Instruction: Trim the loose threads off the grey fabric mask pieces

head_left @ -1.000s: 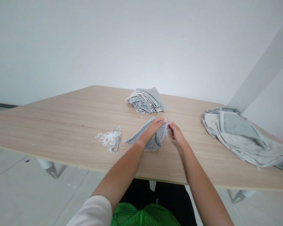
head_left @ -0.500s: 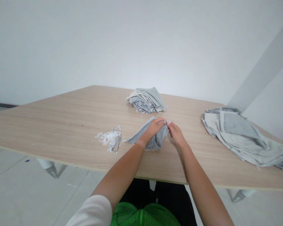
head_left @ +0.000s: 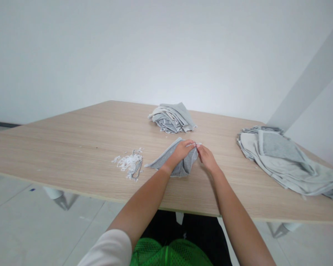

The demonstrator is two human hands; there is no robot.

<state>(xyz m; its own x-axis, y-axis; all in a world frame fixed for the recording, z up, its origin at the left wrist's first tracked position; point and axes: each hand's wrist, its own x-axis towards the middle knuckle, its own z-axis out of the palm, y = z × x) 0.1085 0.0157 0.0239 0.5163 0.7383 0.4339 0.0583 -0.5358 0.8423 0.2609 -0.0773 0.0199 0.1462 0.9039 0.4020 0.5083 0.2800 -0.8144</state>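
A grey cloth (head_left: 184, 168) with pale edging lies on the table in front of me, partly bunched up. My left hand (head_left: 183, 148) rests over it, fingers closed on its upper right corner. Close against those fingertips, my right hand (head_left: 206, 155) pinches the same corner. A bit of white edging or thread shows just above the pinch; what exactly lies between the fingertips is too small to make out. The left hand and forearm hide the middle of the cloth.
A small heap of white and grey thread scraps (head_left: 131, 164) lies left of the cloth. Behind it is a folded stack of grey cloths (head_left: 173, 118). A larger pile of cloths (head_left: 283, 159) spreads along the right of the wooden table (head_left: 72, 147), which backs onto a white wall.
Almost nothing differs. Both hands stay at the corner of the cloth, with only a slight shift of the fingers.
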